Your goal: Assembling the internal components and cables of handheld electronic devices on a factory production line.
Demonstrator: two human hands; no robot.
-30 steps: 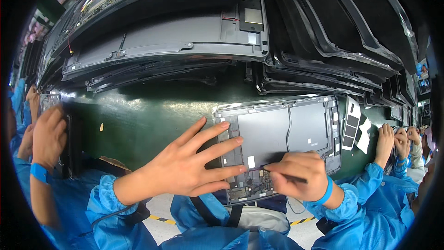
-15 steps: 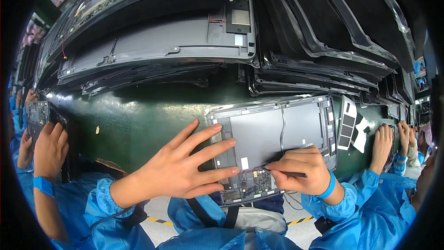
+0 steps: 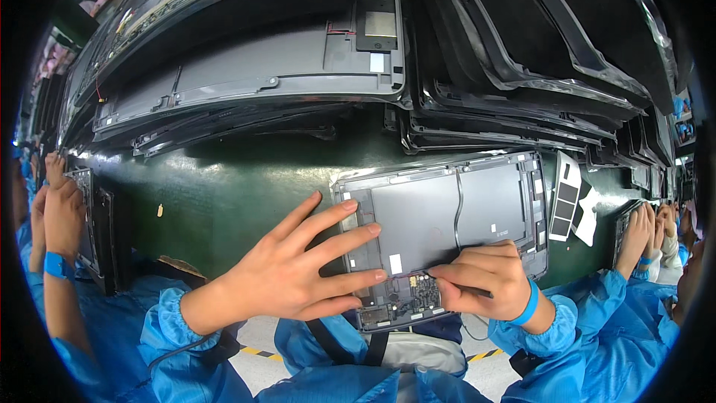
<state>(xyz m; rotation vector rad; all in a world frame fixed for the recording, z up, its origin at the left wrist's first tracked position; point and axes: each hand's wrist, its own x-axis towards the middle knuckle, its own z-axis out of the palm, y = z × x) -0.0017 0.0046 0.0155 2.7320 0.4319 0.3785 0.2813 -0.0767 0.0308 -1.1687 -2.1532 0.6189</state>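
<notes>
In front of me lies an opened grey tablet housing (image 3: 492, 201), with a small circuit board (image 3: 426, 292) along its near edge. My left hand (image 3: 294, 269) is open, its fingers spread over the housing's left border. In a pinch grip, my right hand (image 3: 485, 280) holds a slim black tool (image 3: 483, 293) like tweezers or a pick. The tool's tip is at the top edge of the circuit board; my fingers hide most of its shaft. A thin dark cable (image 3: 459, 209) runs down the middle of the housing. A white label (image 3: 395, 263) sits just above the board.
A stack of open housings (image 3: 246, 67) rises at the far left, beside leaning dark panels (image 3: 514, 52). White die-cut sheets (image 3: 564, 198) lie right of the housing on the green table (image 3: 201, 194). Co-workers' hands (image 3: 66, 216) work at the left, and others (image 3: 635, 235) at the right.
My right hand and the black tool have shifted very slightly, the tool's rear end dipping lower. My left hand stays put. The co-worker's hands at the left have raised their device upright.
</notes>
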